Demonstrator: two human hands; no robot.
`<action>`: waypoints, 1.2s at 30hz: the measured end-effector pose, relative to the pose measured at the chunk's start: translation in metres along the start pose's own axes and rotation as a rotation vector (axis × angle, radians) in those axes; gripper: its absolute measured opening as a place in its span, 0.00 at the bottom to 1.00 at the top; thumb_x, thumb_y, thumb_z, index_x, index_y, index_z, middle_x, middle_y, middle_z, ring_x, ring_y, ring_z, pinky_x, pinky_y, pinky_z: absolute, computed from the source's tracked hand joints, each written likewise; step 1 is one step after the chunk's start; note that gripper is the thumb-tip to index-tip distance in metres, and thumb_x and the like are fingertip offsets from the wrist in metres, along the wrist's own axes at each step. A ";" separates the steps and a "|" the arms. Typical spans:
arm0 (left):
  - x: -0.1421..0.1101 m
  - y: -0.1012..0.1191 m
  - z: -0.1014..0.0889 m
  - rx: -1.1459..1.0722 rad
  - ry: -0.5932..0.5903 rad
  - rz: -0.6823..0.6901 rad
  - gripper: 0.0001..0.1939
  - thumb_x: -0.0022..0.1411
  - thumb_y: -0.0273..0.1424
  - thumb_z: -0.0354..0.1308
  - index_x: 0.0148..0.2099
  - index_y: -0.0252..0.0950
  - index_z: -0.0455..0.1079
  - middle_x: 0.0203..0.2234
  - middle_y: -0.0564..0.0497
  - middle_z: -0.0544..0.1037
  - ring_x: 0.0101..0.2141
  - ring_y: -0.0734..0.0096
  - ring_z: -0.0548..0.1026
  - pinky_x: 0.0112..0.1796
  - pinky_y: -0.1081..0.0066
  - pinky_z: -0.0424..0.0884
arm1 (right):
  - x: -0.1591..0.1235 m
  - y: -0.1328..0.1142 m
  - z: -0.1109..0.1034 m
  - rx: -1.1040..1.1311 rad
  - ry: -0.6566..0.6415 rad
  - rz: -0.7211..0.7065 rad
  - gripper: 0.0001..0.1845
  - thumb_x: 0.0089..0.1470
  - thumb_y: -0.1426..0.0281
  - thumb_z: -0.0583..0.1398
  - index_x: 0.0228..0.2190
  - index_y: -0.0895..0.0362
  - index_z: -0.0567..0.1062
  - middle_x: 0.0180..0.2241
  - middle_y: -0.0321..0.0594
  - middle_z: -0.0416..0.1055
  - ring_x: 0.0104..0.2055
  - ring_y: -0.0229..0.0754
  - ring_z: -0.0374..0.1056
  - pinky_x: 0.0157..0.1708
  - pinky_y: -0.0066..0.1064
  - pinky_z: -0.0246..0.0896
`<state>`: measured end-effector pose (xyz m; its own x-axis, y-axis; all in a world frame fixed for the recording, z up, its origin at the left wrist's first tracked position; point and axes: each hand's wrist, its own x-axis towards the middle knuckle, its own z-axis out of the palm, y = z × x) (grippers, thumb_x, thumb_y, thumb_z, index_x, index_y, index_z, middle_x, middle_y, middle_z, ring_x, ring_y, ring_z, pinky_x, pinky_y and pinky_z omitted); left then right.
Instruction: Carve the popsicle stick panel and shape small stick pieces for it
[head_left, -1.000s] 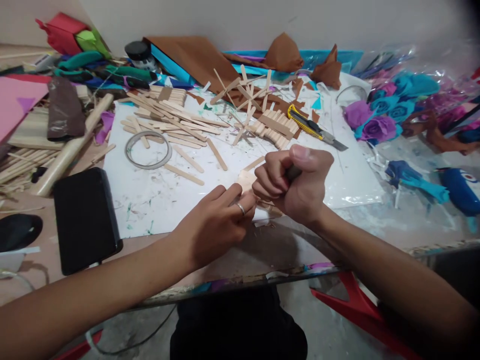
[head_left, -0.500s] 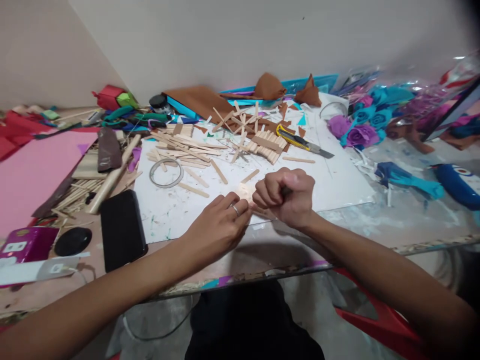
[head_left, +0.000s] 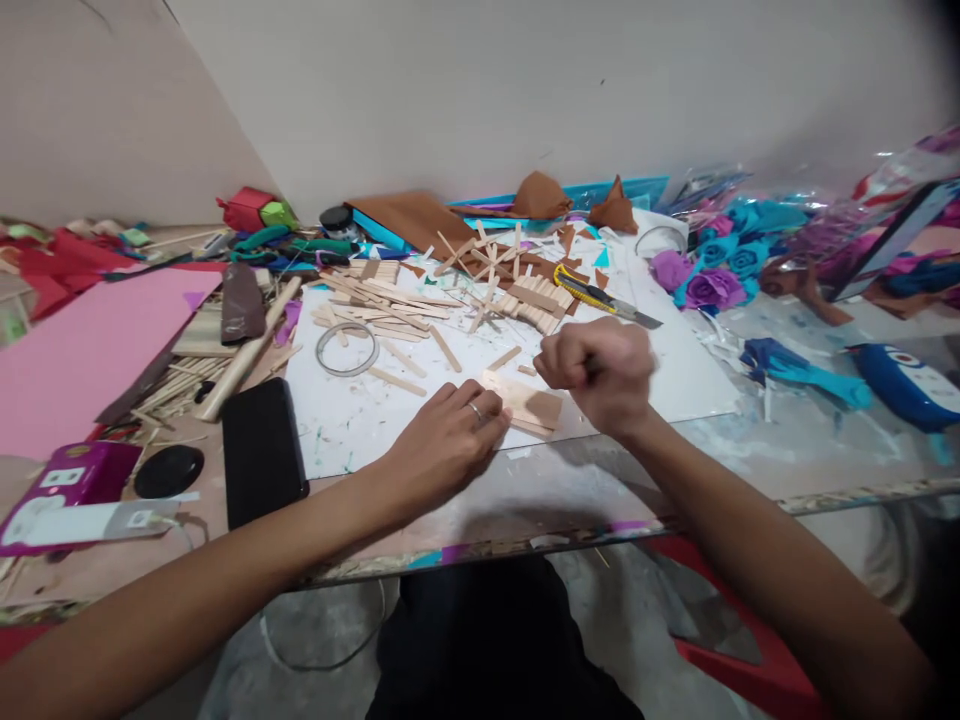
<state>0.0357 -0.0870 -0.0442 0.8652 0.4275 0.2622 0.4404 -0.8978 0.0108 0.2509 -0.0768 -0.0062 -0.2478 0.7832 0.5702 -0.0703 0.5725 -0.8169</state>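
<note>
A small flat panel of craft sticks (head_left: 536,402) lies on the white board near its front edge, with a darker patch or shadow on its right part. My left hand (head_left: 459,430), a ring on one finger, is bent over the panel's left end with its fingertips pressed on it. Above and right of the panel my right hand (head_left: 600,375) is raised in a fist, slightly blurred. Whatever it may hold is hidden. Short stick pieces (head_left: 504,358) lie just behind the panel.
Behind are loose craft sticks (head_left: 390,305), a bundled stick piece (head_left: 534,303), a yellow utility knife (head_left: 600,297) with its blade out and a tape roll (head_left: 346,349). A black phone (head_left: 262,455) lies left; paper flowers (head_left: 716,270) stand right.
My right hand has moved right and slightly up, away from the panel, uncovering its right part. My left hand stays on the panel's left end. The view has shifted slightly.
</note>
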 end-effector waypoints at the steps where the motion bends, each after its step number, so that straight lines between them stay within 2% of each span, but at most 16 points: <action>1: 0.000 -0.002 0.003 0.006 0.015 0.002 0.10 0.72 0.26 0.54 0.51 0.31 0.73 0.44 0.43 0.76 0.44 0.58 0.70 0.42 0.60 0.67 | -0.001 0.005 -0.003 -0.080 -0.039 0.004 0.33 0.64 0.48 0.57 0.16 0.54 0.57 0.16 0.29 0.47 0.18 0.33 0.42 0.23 0.32 0.40; 3: -0.001 -0.008 0.010 0.016 0.055 0.000 0.07 0.72 0.26 0.54 0.46 0.32 0.74 0.41 0.44 0.76 0.42 0.59 0.70 0.42 0.60 0.67 | -0.002 0.015 -0.007 -0.256 -0.150 0.004 0.27 0.57 0.56 0.68 0.17 0.56 0.63 0.17 0.30 0.52 0.20 0.33 0.47 0.26 0.31 0.40; 4: -0.001 -0.011 0.013 -0.004 0.096 -0.013 0.08 0.73 0.25 0.53 0.43 0.32 0.74 0.39 0.44 0.76 0.41 0.60 0.70 0.41 0.61 0.68 | -0.003 0.018 -0.008 -0.366 -0.204 -0.003 0.24 0.56 0.59 0.69 0.19 0.57 0.66 0.17 0.30 0.55 0.21 0.33 0.50 0.27 0.31 0.41; 7: 0.000 -0.017 0.019 -0.182 0.183 -0.090 0.09 0.74 0.26 0.52 0.44 0.33 0.74 0.38 0.46 0.75 0.41 0.64 0.71 0.42 0.64 0.69 | -0.002 0.023 -0.009 -0.640 -0.297 -0.016 0.20 0.61 0.59 0.65 0.23 0.57 0.70 0.21 0.34 0.65 0.25 0.36 0.58 0.29 0.31 0.47; 10: 0.002 -0.019 0.019 -0.368 0.159 -0.173 0.08 0.72 0.26 0.55 0.50 0.34 0.74 0.38 0.47 0.74 0.41 0.65 0.72 0.43 0.65 0.71 | 0.000 0.024 -0.012 -0.706 -0.299 0.025 0.17 0.64 0.59 0.61 0.29 0.58 0.74 0.26 0.39 0.71 0.29 0.38 0.63 0.32 0.31 0.51; 13: 0.002 -0.018 0.016 -0.450 0.140 -0.229 0.07 0.71 0.25 0.56 0.47 0.34 0.74 0.37 0.47 0.74 0.43 0.64 0.72 0.44 0.65 0.71 | 0.000 0.026 -0.016 -0.744 -0.324 0.085 0.14 0.64 0.61 0.60 0.34 0.59 0.77 0.30 0.41 0.73 0.33 0.41 0.66 0.36 0.32 0.55; 15: 0.002 -0.016 0.013 -0.505 0.164 -0.256 0.07 0.71 0.25 0.55 0.43 0.33 0.75 0.37 0.47 0.74 0.42 0.65 0.71 0.43 0.65 0.70 | 0.001 0.026 -0.018 -0.728 -0.354 0.095 0.15 0.65 0.60 0.60 0.34 0.59 0.77 0.31 0.41 0.73 0.33 0.41 0.66 0.36 0.32 0.55; 17: 0.001 -0.015 0.010 -0.632 0.178 -0.336 0.07 0.70 0.26 0.56 0.40 0.33 0.75 0.34 0.48 0.74 0.37 0.68 0.71 0.40 0.68 0.69 | 0.002 0.024 -0.020 -0.657 -0.325 0.088 0.17 0.66 0.59 0.59 0.32 0.59 0.76 0.29 0.40 0.72 0.31 0.39 0.65 0.34 0.31 0.55; 21: -0.002 -0.010 0.006 -1.142 0.162 -0.626 0.13 0.71 0.38 0.59 0.39 0.32 0.74 0.27 0.52 0.74 0.26 0.76 0.67 0.28 0.74 0.61 | 0.003 0.014 -0.020 -0.550 -0.167 0.130 0.19 0.68 0.59 0.57 0.31 0.59 0.77 0.29 0.40 0.74 0.30 0.38 0.66 0.33 0.31 0.57; 24: -0.001 -0.008 0.004 -1.441 0.210 -0.687 0.18 0.69 0.44 0.62 0.39 0.31 0.73 0.28 0.50 0.76 0.27 0.76 0.69 0.28 0.75 0.62 | 0.002 0.011 -0.014 -0.576 -0.226 0.238 0.14 0.63 0.61 0.62 0.36 0.59 0.80 0.28 0.38 0.74 0.26 0.36 0.62 0.29 0.29 0.55; 28: 0.000 -0.007 0.002 -1.481 0.246 -0.670 0.18 0.65 0.43 0.66 0.38 0.31 0.74 0.30 0.48 0.78 0.29 0.75 0.72 0.31 0.75 0.65 | -0.003 0.013 -0.001 -0.509 -0.342 0.391 0.10 0.60 0.67 0.63 0.38 0.60 0.81 0.26 0.35 0.71 0.25 0.34 0.59 0.26 0.27 0.53; 31: -0.001 -0.008 0.005 -1.487 0.251 -0.626 0.17 0.64 0.43 0.68 0.39 0.31 0.75 0.30 0.49 0.79 0.30 0.74 0.73 0.32 0.75 0.65 | -0.006 0.013 0.007 -0.434 -0.328 0.435 0.06 0.57 0.71 0.62 0.32 0.60 0.78 0.26 0.36 0.72 0.25 0.34 0.59 0.25 0.26 0.52; 36: -0.005 -0.008 0.008 -1.467 0.229 -0.575 0.18 0.65 0.43 0.66 0.37 0.31 0.74 0.29 0.49 0.78 0.30 0.74 0.72 0.32 0.74 0.65 | -0.007 0.011 0.011 -0.361 -0.297 0.481 0.06 0.56 0.71 0.63 0.28 0.59 0.75 0.23 0.32 0.67 0.24 0.33 0.56 0.24 0.27 0.50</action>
<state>0.0301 -0.0813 -0.0532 0.5600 0.8280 0.0275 -0.0387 -0.0070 0.9992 0.2416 -0.0784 -0.0199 -0.4302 0.9008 0.0594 0.4291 0.2620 -0.8644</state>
